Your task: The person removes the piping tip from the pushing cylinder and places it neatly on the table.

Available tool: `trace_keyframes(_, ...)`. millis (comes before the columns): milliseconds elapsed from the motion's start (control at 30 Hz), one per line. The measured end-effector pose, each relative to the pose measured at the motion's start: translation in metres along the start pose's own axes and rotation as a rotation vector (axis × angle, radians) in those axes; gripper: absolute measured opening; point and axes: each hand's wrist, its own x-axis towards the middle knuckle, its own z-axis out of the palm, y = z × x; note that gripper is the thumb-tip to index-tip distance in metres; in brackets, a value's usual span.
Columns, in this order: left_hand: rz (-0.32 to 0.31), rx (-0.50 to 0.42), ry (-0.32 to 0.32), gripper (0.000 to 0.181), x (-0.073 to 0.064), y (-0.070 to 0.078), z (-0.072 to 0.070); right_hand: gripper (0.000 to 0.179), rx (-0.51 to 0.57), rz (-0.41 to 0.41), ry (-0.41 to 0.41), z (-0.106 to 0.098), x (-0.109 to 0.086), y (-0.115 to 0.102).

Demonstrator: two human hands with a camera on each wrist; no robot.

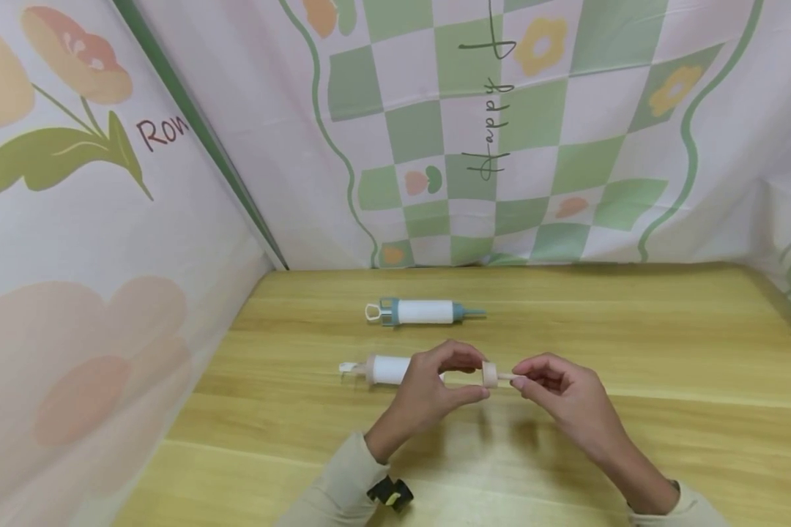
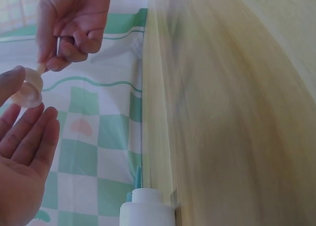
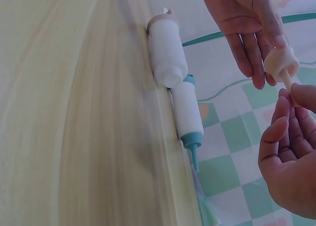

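Note:
Between the two hands is a beige nozzle cap with a thin spout, held above the table. My left hand holds the cap's wide end between thumb and fingertips. My right hand pinches the thin spout with thumb and fingers. Behind the left hand lies a white syringe-like tube with a beige collar and a pull handle; its bare neck shows in the left wrist view. Farther back lies a similar tube with teal ends, its teal spout pointing right.
Both tubes lie on a wood-grain table. A patterned cloth hangs along the table's back edge, and another cloth hangs at the left. A black strap piece sits at the left sleeve.

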Motion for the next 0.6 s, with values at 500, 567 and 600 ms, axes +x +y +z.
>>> trace_keyframes(500,0.02,0.059,0.023,0.037,0.0002,-0.0012,0.0035,0.015,-0.008,-0.02,-0.01,0.0021,0.0024,-0.0029)
trace_keyframes(567,0.022,0.061,0.029,0.037,0.0002,-0.001,0.0037,0.013,-0.002,-0.025,-0.008,0.0028,0.0029,-0.0032)
trace_keyframes(600,0.024,0.067,0.031,0.037,0.0,-0.0008,0.0037,0.012,0.001,-0.03,-0.007,0.0031,0.0031,-0.0034)
